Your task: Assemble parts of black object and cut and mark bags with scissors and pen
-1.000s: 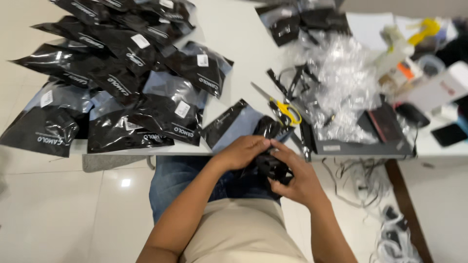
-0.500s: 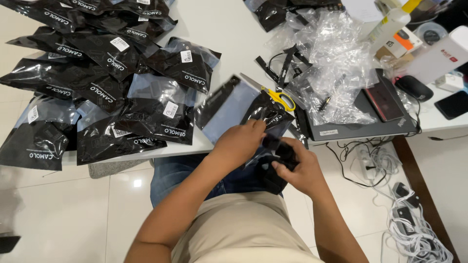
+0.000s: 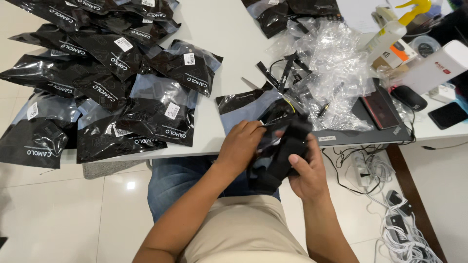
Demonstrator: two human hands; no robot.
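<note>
— Black strap bundle (image 3: 282, 155), a soft fabric thing with a bit of glossy black bag around it: where is it?

— Between my two hands, held over my lap, just off the near edge of the white table (image 3: 229, 44). My right hand (image 3: 308, 171) is wrapped around its lower end, thumb pressed across the front. My left hand (image 3: 241, 145) is curled onto its upper left side, fingers tucked in against the plastic. So both hands are closed on the same bundle, close together with only the bundle between them.

— And what lies nearest to it on the table?

— A flat glossy black pouch with a blue-grey panel (image 3: 246, 108) sits at the table's near edge, just beyond my left hand. To its right is a heap of crumpled clear plastic wrappers (image 3: 334, 80) with loose black straps (image 3: 282, 73) mixed in (I cannot tell how many).

— The left part of the table?

— A spread of sealed black pouches with small white stickers (image 3: 117, 83), overlapping one another, some hanging a little over the near edge.

— Anything past the wrappers?

— A dark flat laptop (image 3: 370, 134) lies under them at the table's right end, with a dark red wallet-like case (image 3: 380, 108) on it and a black computer mouse (image 3: 408, 97) just beside. Below that end of the table, white cables (image 3: 397, 224) lie on the tiled floor.
</note>
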